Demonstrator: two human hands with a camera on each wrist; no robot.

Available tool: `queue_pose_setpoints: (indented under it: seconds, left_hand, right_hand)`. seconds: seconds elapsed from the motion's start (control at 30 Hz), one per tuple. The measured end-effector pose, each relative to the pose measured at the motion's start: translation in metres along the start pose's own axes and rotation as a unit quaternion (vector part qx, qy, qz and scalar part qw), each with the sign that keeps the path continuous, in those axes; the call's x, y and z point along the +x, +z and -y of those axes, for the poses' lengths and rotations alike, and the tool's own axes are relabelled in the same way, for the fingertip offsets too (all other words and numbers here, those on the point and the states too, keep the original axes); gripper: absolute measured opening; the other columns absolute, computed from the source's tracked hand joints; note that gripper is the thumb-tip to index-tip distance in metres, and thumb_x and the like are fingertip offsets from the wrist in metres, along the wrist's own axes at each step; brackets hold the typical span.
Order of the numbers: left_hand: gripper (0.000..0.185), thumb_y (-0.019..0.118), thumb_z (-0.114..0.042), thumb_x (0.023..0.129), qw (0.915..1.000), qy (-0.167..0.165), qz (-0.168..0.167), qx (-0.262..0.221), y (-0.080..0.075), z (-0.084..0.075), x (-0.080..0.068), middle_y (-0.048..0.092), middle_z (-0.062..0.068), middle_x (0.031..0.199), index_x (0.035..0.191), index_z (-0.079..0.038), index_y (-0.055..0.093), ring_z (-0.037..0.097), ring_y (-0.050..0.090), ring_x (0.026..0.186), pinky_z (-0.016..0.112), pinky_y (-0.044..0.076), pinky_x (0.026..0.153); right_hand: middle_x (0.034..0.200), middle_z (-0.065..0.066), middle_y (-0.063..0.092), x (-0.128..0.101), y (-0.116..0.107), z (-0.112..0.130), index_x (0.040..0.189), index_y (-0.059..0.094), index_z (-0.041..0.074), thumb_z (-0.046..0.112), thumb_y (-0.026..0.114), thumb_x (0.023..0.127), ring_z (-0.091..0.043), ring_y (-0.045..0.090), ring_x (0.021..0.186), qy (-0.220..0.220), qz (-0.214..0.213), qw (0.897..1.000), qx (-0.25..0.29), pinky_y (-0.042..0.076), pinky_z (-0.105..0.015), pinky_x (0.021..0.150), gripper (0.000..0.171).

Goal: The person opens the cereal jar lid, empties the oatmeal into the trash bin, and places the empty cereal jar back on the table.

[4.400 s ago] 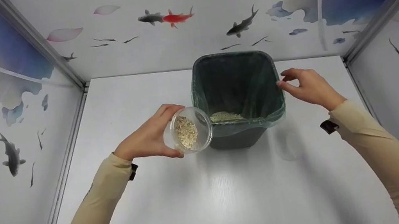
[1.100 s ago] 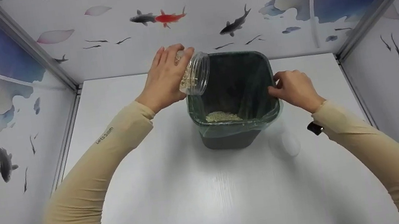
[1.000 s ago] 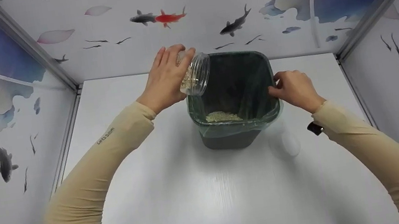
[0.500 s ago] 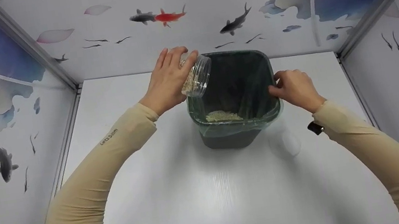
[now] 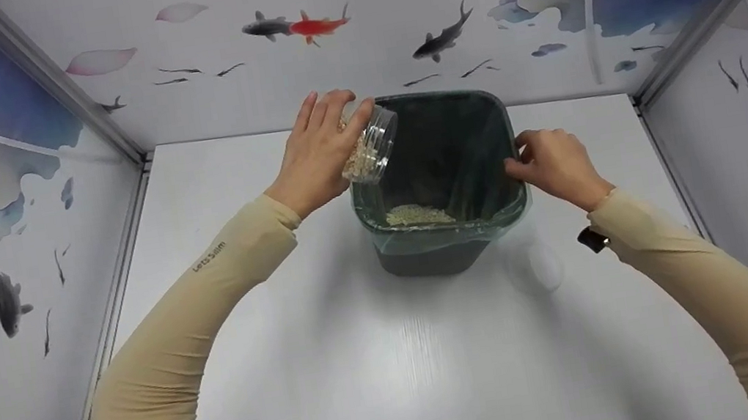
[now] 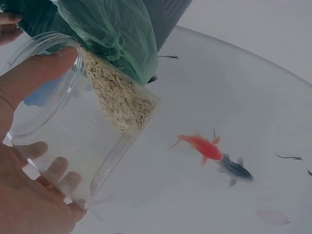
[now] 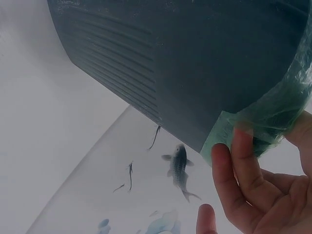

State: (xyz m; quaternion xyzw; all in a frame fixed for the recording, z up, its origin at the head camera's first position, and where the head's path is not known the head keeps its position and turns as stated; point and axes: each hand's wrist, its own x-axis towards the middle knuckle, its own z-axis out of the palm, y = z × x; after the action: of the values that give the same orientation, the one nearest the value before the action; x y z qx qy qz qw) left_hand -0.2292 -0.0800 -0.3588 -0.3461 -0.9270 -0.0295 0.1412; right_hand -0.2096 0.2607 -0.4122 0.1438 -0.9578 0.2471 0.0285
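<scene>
My left hand (image 5: 315,152) grips a clear plastic jar (image 5: 384,136), tipped on its side with its mouth over the left rim of a dark trash bin (image 5: 430,262). In the left wrist view, pale oat-like flakes (image 6: 117,95) lie along the jar's lower side, with thumb and fingers around its wall. A green bag (image 5: 415,239) lines the bin and folds over its rim. More flakes (image 5: 419,215) sit at the bottom inside. My right hand (image 5: 560,164) holds the right rim, fingers over the liner's edge in the right wrist view; the thumb's contact is partly hidden.
A clear round lid (image 5: 546,269) lies on the white table (image 5: 371,388), right of the bin. Printed panels with fish enclose the table at the back (image 5: 353,72) and both sides. The bin stands near the back panel.
Since the earliest frame, the jar has gone up to the bin's left rim and tipped sideways. My right hand has taken hold of the right rim. Lately the jar has tilted slightly more.
</scene>
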Motion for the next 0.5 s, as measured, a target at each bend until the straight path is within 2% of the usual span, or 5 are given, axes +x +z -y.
queue_pose_setpoints:
  seconds: [0.17, 0.5]
  left_hand:
    - [0.095, 0.088, -0.007, 0.063, 0.9999, 0.004, -0.004, 0.010, -0.0002, -0.0019, 0.0014, 0.039, 0.019, 0.139, 0.144, -0.007, 0.038, 0.034, 0.032, 0.133, 0.044, 0.011, 0.115]
    - [0.086, 0.084, -0.007, 0.069, 0.9994, 0.013, -0.010, 0.030, -0.0013, -0.0067, 0.0043, 0.040, 0.018, 0.140, 0.144, -0.007, 0.040, 0.033, 0.032, 0.134, 0.045, 0.011, 0.115]
  right_hand:
    - [0.080, -0.021, 0.068, -0.0001, -0.0012, 0.0018, 0.097, 0.066, -0.010, 0.015, 0.061, 0.089, -0.030, 0.062, 0.062, 0.009, 0.007, 1.000, 0.008, 0.047, -0.038, 0.055, 0.027]
    - [0.081, -0.023, 0.068, -0.0006, -0.0011, 0.0014, 0.098, 0.065, -0.011, 0.015, 0.061, 0.089, -0.030, 0.064, 0.064, 0.008, 0.012, 1.000, 0.013, 0.049, -0.040, 0.057, 0.028]
